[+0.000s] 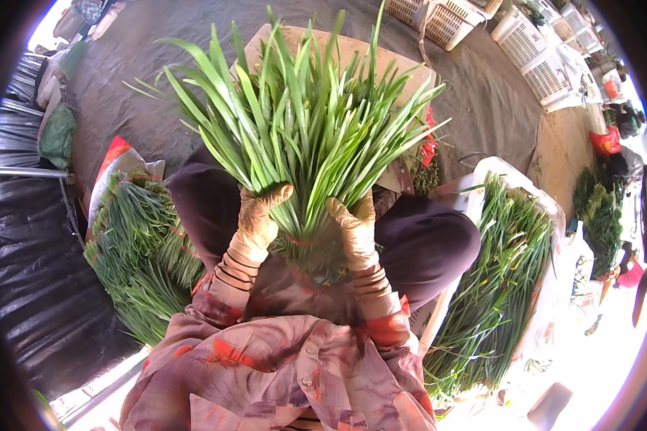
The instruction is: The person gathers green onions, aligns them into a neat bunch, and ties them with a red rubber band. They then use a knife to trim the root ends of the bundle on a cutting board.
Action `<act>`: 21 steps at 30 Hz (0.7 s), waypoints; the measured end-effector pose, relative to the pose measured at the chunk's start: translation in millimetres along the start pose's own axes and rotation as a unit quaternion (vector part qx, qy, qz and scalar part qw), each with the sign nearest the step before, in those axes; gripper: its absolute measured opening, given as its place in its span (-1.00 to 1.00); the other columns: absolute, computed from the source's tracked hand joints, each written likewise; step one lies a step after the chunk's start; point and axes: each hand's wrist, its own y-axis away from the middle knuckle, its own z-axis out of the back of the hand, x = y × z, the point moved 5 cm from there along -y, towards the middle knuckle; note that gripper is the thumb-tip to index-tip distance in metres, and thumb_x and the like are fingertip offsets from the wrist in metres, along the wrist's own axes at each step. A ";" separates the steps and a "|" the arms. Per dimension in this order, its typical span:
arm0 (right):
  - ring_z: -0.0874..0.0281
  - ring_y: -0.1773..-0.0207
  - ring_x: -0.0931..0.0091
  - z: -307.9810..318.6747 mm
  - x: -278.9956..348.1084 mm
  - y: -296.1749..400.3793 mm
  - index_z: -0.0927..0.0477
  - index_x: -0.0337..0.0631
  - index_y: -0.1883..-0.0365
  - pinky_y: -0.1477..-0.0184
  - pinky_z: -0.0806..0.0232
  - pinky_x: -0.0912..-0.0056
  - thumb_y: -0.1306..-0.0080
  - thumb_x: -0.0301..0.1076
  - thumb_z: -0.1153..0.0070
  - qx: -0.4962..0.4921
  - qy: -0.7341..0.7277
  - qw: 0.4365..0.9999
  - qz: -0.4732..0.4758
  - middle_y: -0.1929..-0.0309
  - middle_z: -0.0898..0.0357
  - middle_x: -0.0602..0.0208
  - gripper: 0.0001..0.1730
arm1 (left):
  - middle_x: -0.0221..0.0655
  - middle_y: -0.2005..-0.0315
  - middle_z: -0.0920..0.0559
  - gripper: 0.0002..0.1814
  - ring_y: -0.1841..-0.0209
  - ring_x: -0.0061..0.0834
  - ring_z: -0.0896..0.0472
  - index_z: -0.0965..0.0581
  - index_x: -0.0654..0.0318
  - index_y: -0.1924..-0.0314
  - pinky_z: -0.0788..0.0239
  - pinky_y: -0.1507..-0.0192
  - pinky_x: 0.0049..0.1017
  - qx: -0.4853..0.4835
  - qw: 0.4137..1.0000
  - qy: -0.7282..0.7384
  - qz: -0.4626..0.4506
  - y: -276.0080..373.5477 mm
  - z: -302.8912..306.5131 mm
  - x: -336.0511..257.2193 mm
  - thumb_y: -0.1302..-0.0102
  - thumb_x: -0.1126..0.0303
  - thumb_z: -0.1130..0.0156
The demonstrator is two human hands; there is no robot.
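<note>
A large bundle of long flat green leaves, like Chinese chives [312, 134], fans out before me, its tips pointing away. A red band [304, 242] rings it near the base, close to my lap. My left hand [260, 215], in a pale glove, grips the bundle's left side with the thumb over the leaves. On its right side my right hand [356, 223], gloved too, holds it the same way. The fingers of both hands are partly hidden behind the leaves. A tan board [404, 59] lies beyond and beneath the leaves.
Banded green bundles [145, 242] are piled at my left by black plastic sheeting [43, 269]. At my right, a white crate [539, 194] holds loose long leaves [496, 285]. White slatted crates [523, 48] stand at the far right on the dark ground sheet [485, 91].
</note>
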 end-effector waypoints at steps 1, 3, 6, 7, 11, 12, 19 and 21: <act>-0.35 -0.23 0.45 2.5 -2.8 3.3 -0.06 -0.12 -0.43 -0.23 -0.26 0.36 -0.18 -0.45 -0.32 0.004 0.009 1.000 -0.023 -0.24 -0.33 0.32 -0.08 | -0.43 0.18 -0.64 -0.79 0.07 -0.49 -0.60 -0.63 0.24 0.19 -0.45 0.00 -0.44 -0.018 0.994 0.093 0.063 -1.6 -4.1 -3.8 -0.13 0.53 -0.36; -0.23 -0.33 0.40 9.2 -6.8 10.3 0.12 -0.09 -0.49 -0.30 -0.15 0.25 -0.09 -0.21 -0.45 0.027 0.080 0.996 -0.002 -0.34 -0.22 0.22 0.18 | -0.43 0.23 -0.67 -0.78 0.13 -0.49 -0.63 -0.63 0.23 0.20 -0.47 0.02 -0.45 -0.047 0.971 0.181 0.148 -7.8 -7.0 -8.4 -0.10 0.52 -0.39; -0.10 -0.41 0.34 7.2 -25.0 29.8 0.43 -0.05 -0.50 -0.36 -0.06 0.19 0.05 -0.22 -0.54 0.069 0.130 0.989 -0.017 -0.43 -0.06 0.05 0.48 | -0.35 0.31 -0.68 -0.74 0.30 -0.50 -0.67 -0.58 0.23 0.16 -0.56 0.15 -0.61 -0.108 0.938 0.276 0.181 -11.6 -17.7 -9.2 -0.11 0.52 -0.39; -0.14 -0.38 0.36 1.1 -26.9 27.6 0.44 -0.08 -0.50 -0.35 -0.09 0.22 0.06 -0.31 -0.54 0.084 0.211 0.974 0.017 -0.42 -0.07 0.07 0.48 | -0.37 0.23 -0.67 -0.68 0.18 -0.52 -0.64 -0.58 0.24 0.09 -0.48 0.02 -0.56 -0.088 0.940 0.275 0.183 -12.8 -25.7 -20.6 -0.12 0.54 -0.37; -0.32 -0.23 0.46 7.0 -43.3 21.0 0.27 -0.17 -0.49 -0.25 -0.24 0.40 0.00 -0.36 -0.50 0.037 0.047 0.995 -0.084 -0.29 -0.26 0.20 0.32 | -0.26 -0.26 -0.33 -0.11 -0.27 -0.38 -0.32 -0.19 0.19 -0.38 -0.19 -0.26 -0.36 0.076 0.959 0.237 0.136 -28.2 -41.3 -45.5 -0.08 0.37 -0.46; -0.37 -0.18 0.49 10.4 -38.0 19.8 0.08 -0.19 -0.45 -0.23 -0.25 0.44 -0.06 -0.31 -0.46 0.049 0.010 0.992 -0.113 -0.20 -0.34 0.26 0.15 | -0.22 -0.29 -0.30 -0.06 -0.32 -0.34 -0.27 -0.14 0.19 -0.40 -0.09 -0.31 -0.31 0.069 0.960 0.237 0.132 -28.9 -33.5 -46.6 -0.08 0.32 -0.46; -0.33 0.29 0.73 38.0 -34.9 18.9 -0.20 -0.35 -0.29 0.14 -0.27 0.65 -0.01 -0.01 -0.45 0.082 -0.077 0.980 -0.166 0.30 -0.44 0.59 0.02 | -0.26 -0.19 -0.48 -0.34 -0.24 -0.35 -0.41 -0.35 0.28 -0.27 -0.23 -0.25 -0.34 0.150 0.911 0.276 0.268 -2.7 -12.9 5.3 -0.28 0.10 -0.28; -0.40 0.22 0.72 33.0 -45.0 25.3 -0.33 -0.33 -0.22 0.09 -0.29 0.63 -0.03 0.02 -0.40 0.133 -0.096 0.965 -0.204 0.23 -0.50 0.58 -0.09 | -0.28 -0.10 -0.54 -0.43 -0.15 -0.39 -0.50 -0.41 0.26 -0.22 -0.31 -0.19 -0.38 0.166 0.935 0.194 0.245 6.3 -2.0 87.9 -0.32 0.09 -0.21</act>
